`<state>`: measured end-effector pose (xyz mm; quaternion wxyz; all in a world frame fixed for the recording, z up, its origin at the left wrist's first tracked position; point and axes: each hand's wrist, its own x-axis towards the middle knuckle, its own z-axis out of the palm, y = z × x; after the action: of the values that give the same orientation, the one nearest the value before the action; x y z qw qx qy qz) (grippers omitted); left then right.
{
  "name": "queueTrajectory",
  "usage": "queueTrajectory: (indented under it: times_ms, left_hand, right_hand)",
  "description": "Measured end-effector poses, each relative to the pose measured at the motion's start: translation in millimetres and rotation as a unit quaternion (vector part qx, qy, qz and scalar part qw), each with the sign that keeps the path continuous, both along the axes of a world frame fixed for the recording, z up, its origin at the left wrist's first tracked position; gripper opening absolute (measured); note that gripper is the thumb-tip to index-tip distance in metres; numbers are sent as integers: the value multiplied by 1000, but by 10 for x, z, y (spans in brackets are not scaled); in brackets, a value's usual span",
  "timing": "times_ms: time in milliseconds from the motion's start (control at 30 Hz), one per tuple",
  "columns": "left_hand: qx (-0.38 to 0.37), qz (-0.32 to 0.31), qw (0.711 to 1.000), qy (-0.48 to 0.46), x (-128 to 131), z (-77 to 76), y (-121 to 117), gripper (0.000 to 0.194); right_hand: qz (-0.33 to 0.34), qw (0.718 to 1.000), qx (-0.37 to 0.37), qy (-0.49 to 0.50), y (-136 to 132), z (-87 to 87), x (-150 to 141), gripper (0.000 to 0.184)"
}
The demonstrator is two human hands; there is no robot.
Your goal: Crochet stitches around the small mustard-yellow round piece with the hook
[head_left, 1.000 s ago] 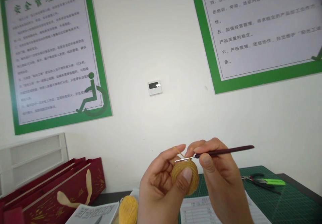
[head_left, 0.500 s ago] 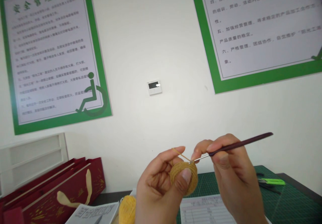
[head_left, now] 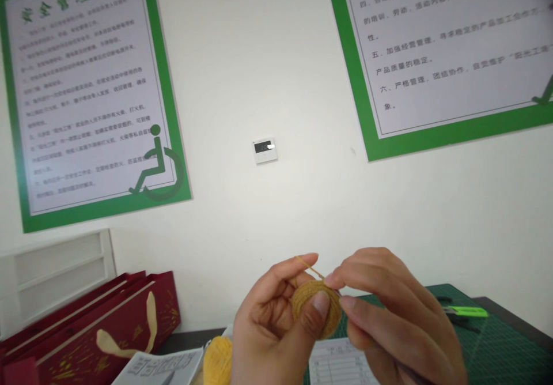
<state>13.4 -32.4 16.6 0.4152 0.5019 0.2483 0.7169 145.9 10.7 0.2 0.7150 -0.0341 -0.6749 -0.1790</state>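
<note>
A small round tan crocheted piece [head_left: 316, 310] is pinched in my left hand [head_left: 276, 321], the thumb flat on its front. From the raised left index finger a strand of tan yarn [head_left: 309, 265] runs down to the piece's top edge. My right hand [head_left: 393, 310] is closed against the right edge of the piece, thumb and index fingertips touching it. A dark purple crochet hook [head_left: 410, 373] shows only in part beneath the right palm; its metal tip is hidden by the fingers.
A yellow yarn ball [head_left: 218, 361] sits left of my hands, beside a white printed booklet [head_left: 159, 367]. Dark red gift bags [head_left: 129, 321] stand further left. A printed sheet [head_left: 339, 365] lies on the green cutting mat [head_left: 496, 344], with a bright green-handled tool [head_left: 469, 311] at right.
My right hand has turned and lowered, swinging the hook's handle from pointing up right to down beneath the palm. The right fingertips now touch the crocheted piece. My left hand stays nearly still.
</note>
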Motion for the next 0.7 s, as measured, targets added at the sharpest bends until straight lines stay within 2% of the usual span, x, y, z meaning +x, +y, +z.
queueTrajectory:
  times_ms: [100, 267, 400, 500, 600, 700]
  left_hand:
    - [-4, -19, 1000, -4, 10, 16, -15, 32]
    - [19, -6, 999, -28, 55, 29, -22, 33]
    - [33, 11, 999, -41, 70, 14, -14, 34]
    - [34, 18, 998, -42, 78, 4, -10, 33]
    - [37, 30, 998, -43, 92, -1, -12, 34]
    - [38, 40, 997, -47, 108, -2, -13, 35]
  right_hand:
    - [-7, 1000, 4, 17, 15, -39, -36, 36]
    - [121, 990, 13, 70, 112, -17, -98, 24]
    - [144, 987, 30, 67, 143, -20, -130, 27]
    - [186, 977, 3, 102, 114, -48, -184, 22]
    - [238, 951, -60, 187, 51, -81, -297, 12]
    - [289, 900, -154, 289, -6, -119, -422, 9]
